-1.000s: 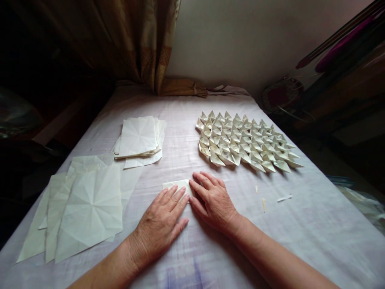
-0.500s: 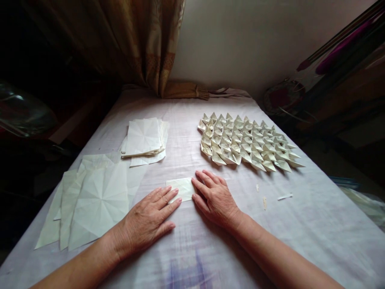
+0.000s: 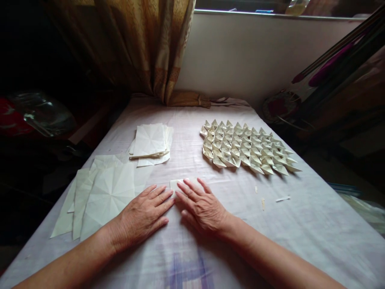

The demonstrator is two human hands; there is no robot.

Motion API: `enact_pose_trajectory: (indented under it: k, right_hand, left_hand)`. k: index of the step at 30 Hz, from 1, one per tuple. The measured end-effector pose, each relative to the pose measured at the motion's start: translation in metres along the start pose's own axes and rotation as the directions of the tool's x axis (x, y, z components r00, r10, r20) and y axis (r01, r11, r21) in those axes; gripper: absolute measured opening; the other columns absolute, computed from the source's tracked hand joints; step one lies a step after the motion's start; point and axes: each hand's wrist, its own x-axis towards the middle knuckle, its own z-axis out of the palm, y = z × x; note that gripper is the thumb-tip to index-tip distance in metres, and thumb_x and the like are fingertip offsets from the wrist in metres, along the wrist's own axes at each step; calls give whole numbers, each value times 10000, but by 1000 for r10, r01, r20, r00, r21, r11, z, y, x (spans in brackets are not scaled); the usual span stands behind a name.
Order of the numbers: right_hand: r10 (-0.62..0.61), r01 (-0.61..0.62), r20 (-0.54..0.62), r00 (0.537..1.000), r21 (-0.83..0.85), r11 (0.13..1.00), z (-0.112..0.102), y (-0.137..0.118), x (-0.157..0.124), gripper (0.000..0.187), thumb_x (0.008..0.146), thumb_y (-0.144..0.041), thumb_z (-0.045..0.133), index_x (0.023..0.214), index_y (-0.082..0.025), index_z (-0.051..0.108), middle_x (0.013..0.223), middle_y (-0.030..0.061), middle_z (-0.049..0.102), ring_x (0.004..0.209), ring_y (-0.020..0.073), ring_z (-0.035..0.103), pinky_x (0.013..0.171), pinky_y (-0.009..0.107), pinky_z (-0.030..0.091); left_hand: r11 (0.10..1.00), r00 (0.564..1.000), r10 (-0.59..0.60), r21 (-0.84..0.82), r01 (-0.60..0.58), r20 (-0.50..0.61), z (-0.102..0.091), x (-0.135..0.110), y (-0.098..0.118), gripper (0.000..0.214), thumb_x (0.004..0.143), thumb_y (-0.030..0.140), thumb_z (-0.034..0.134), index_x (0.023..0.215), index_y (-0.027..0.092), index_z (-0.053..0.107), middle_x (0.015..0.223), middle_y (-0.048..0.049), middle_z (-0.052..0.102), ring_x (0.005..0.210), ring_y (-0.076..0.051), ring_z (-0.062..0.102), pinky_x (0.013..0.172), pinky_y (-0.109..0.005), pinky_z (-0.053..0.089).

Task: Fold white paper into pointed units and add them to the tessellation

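A small folded piece of pale paper (image 3: 175, 184) lies on the cloth-covered table (image 3: 300, 224) near the front middle. My right hand (image 3: 201, 206) lies flat over most of it, fingers stretched out. My left hand (image 3: 143, 214) rests flat just to its left, fingertips at the paper's edge. Only a corner of the paper shows between the two hands.
Several creased paper sheets (image 3: 105, 192) lie at the left, a smaller stack of sheets (image 3: 151, 143) behind them. A block of several folded paper pieces (image 3: 245, 146) sits at the right. Paper scraps (image 3: 282, 198) lie nearby. A curtain (image 3: 144, 44) and wall stand behind.
My right hand slid left over the folded paper and now covers most of it. My left hand moved slightly left and back. The camera tilted up a little.
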Motion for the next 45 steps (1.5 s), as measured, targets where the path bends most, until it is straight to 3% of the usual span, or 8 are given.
enact_pose_trajectory:
  k: [3,8,13,18,24,29,37,45]
  right_hand:
    - [-47,32,162,986,93,995,-4,2,-4,618,992,-476,411,1525,-175,326,1580,96,321,1472,261,264,1206,535,123]
    - [39,-60,245,969,77,995,-17,25,-28,596,995,-438,419,1527,-188,324,1584,98,292,1485,247,228,1210,529,102]
    - [79,-85,170,982,28,996,-21,35,-40,562,983,-393,463,1506,-211,372,1565,94,346,1464,243,288,1208,526,129]
    - [99,-99,77,992,-8,995,-21,19,-29,482,981,-360,459,1432,-194,489,1508,105,454,1427,264,362,1199,561,124]
    - [0,-5,104,995,48,999,-7,9,-10,616,969,-459,465,1509,-182,360,1553,117,376,1457,260,300,1196,551,145]
    - [179,-178,58,982,-33,984,-7,33,-5,522,999,-391,423,1473,-172,423,1550,131,373,1449,272,319,1167,575,198]
    - [173,-174,-74,982,-8,985,-10,34,-7,505,949,-424,529,1391,-179,511,1490,131,477,1399,272,391,1138,521,251]
    - [171,-172,-120,978,0,985,-7,37,-10,519,912,-435,587,1367,-189,540,1454,148,512,1370,266,428,1134,494,268]
  left_hand:
    - [1000,1000,-5,7,5,-11,0,0,0,435,941,385,547,1353,242,548,1397,-47,593,1311,-260,503,1138,-423,293]
    - [1000,1000,-4,-5,4,-28,0,0,-1,362,946,375,532,1290,275,591,1373,-32,607,1290,-250,517,1127,-419,296]
    - [1000,1000,4,21,-4,-5,-1,0,0,363,935,369,547,1279,263,593,1365,-39,612,1277,-266,526,1117,-428,297]
    - [1000,1000,-4,8,3,23,-9,9,4,326,931,319,539,1241,247,612,1321,-54,632,1255,-269,535,1106,-441,308]
    - [999,996,-34,4,33,78,-26,31,14,178,919,208,517,939,226,693,966,-38,719,995,-226,636,1018,-422,375]
    - [995,986,-92,42,87,141,-34,41,20,165,892,180,536,791,204,665,813,-30,694,851,-212,637,936,-400,418]
    - [959,968,-249,142,247,1,-20,63,35,197,867,359,650,919,169,654,966,-107,666,911,-275,624,836,-408,485]
    - [977,990,-141,158,140,-2,-5,81,47,148,901,83,528,810,148,625,782,-91,667,695,-224,662,647,-329,510]
